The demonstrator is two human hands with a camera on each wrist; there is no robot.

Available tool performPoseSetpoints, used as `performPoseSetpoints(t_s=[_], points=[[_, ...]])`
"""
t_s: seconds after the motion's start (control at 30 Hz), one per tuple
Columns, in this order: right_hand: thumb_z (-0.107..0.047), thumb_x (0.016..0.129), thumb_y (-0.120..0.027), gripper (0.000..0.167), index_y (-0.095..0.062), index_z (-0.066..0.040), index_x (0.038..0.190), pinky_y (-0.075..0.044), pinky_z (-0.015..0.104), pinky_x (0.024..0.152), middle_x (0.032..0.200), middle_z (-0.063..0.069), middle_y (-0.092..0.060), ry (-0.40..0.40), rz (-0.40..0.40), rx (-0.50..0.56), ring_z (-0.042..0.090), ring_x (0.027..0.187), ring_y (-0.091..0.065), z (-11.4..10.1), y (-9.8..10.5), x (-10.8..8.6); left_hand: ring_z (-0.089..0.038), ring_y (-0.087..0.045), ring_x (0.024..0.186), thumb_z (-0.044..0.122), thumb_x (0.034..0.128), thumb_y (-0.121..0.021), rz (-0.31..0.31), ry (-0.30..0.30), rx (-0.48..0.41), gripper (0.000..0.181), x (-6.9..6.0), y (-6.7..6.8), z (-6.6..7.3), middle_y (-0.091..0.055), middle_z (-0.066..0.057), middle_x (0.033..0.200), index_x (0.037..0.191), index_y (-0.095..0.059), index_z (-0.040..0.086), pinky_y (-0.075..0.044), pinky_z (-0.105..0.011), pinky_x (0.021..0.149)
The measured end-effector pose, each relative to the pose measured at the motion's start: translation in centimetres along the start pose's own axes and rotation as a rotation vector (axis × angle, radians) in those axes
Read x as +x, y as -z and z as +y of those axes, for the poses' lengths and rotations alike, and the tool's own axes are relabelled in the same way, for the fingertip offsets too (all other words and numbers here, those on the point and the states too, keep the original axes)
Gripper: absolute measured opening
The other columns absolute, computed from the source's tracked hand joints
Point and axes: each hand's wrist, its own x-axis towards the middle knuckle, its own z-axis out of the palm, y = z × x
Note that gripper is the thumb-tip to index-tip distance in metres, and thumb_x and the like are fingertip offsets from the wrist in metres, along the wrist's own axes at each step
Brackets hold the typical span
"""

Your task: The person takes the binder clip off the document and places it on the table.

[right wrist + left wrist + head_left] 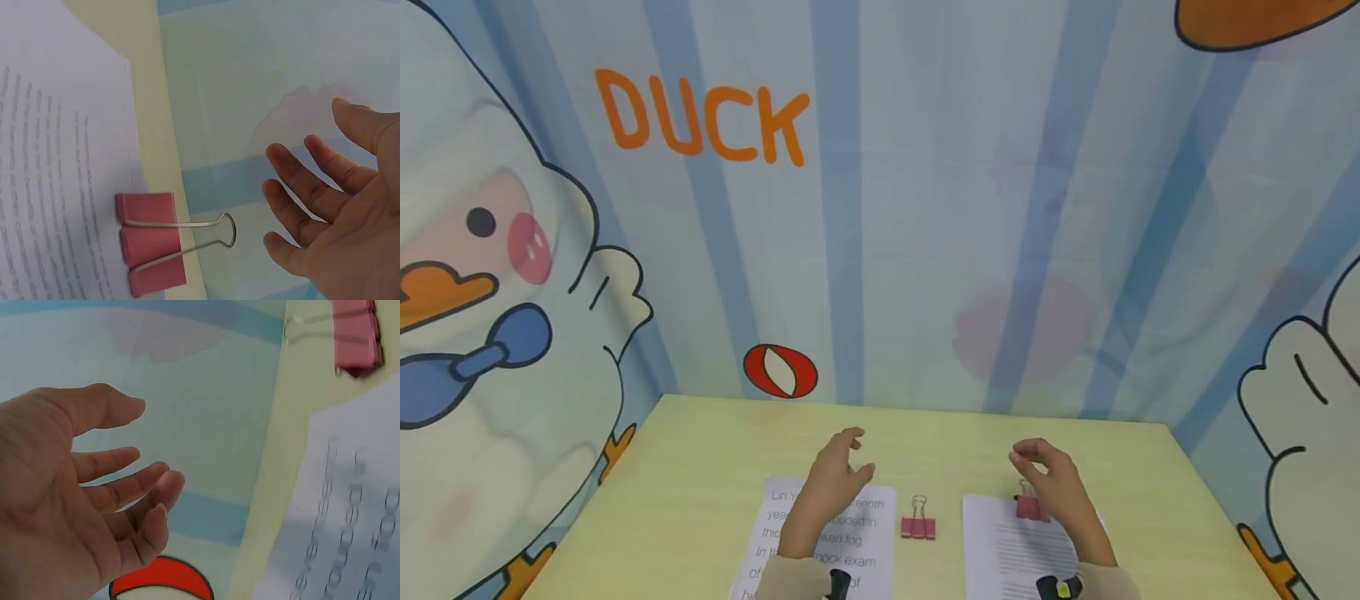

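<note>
In the head view, the left hand [837, 475] is held over the upper part of a large-print sheet [863, 550], its thumb standing apart from the bent fingers, the grip slack and with nothing in it. The right hand [1054, 479] is over the upper part of a small-print paper [1018, 554], thumb and forefinger tips brought close together; no thing shows between them. Between the two papers, a loose pink clip [918, 527] lies on the pale yellow surface [940, 454], just beside the large-print sheet. A second pink clip [1030, 508] sits at the top edge of the small-print paper, partly behind the right hand. Behind the surface hangs a blue-striped backdrop [917, 208] with orange lettering [700, 117] reading DUCK.

In the left wrist view, the left palm shows with fingers loosely curved and spaced from the thumb — the grip is unclosed and bare. The loose pink clip is at the upper right, a little apart from the large-print sheet, its wire handle towards the backdrop.

In the right wrist view, the right hand's fingers are spread and lightly bent, holding nothing. The second pink clip overlaps the paper's edge, its wire handle reaching past it — the fingertips are clear of both.
</note>
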Motion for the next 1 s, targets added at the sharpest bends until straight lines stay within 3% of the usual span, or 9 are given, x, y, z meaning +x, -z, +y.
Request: performPoseSetpoints(t_s=[0.33, 0.6, 0.8, 1.0], points=[[-0.014, 0.1, -0.064, 0.026, -0.065, 0.007, 0.116, -0.043, 0.061, 0.103, 0.118, 0.024, -0.067, -0.122, 0.084, 0.045, 0.043, 0.118, -0.058, 2.5, 0.3, -0.7, -0.014, -0.057, 0.074, 0.011, 0.0919, -0.069, -0.128, -0.035, -0.087, 0.057, 0.4, -3.3, 1.9, -0.057, -0.024, 0.132, 0.142, -0.047, -0.003, -0.051, -0.033, 0.064], [-0.015, 0.101, -0.063, 0.035, -0.057, 0.011, 0.125, -0.04, 0.062, 0.106, 0.126, 0.028, -0.061, -0.173, 0.053, 0.065, 0.046, 0.124, -0.053, 3.5, -0.2, -0.7, -0.006, -0.055, 0.062, 0.01, 0.0895, -0.072, -0.162, -0.077, -0.113, 0.058, 0.4, -4.7, 2.9, -0.06, -0.02, 0.132, 0.141, -0.049, -0.002, -0.049, -0.025, 0.056], [-0.009, 0.101, -0.061, 0.033, -0.056, 0.013, 0.125, -0.042, 0.059, 0.104, 0.118, 0.025, -0.065, -0.177, 0.049, 0.051, 0.043, 0.117, -0.058, 4.2, 0.2, -0.4, -0.004, -0.059, 0.064, 0.009, 0.0892, -0.073, -0.203, -0.11, -0.168, 0.058, 0.7, -6.1, 4.1, -0.06, -0.02, 0.133, 0.141, -0.049, -0.002, -0.051, -0.024, 0.057], [-0.011, 0.101, -0.061, 0.034, -0.057, 0.015, 0.123, -0.048, 0.054, 0.099, 0.109, 0.02, -0.069, -0.2, 0.021, 0.034, 0.038, 0.11, -0.063, 4.6, 0.7, -0.2, -0.015, -0.065, 0.065, 0.009, 0.0885, -0.073, -0.272, -0.056, -0.274, 0.066, 0.5, -8.0, 4.9, -0.056, -0.018, 0.139, 0.147, -0.043, 0.001, -0.053, -0.026, 0.053]])
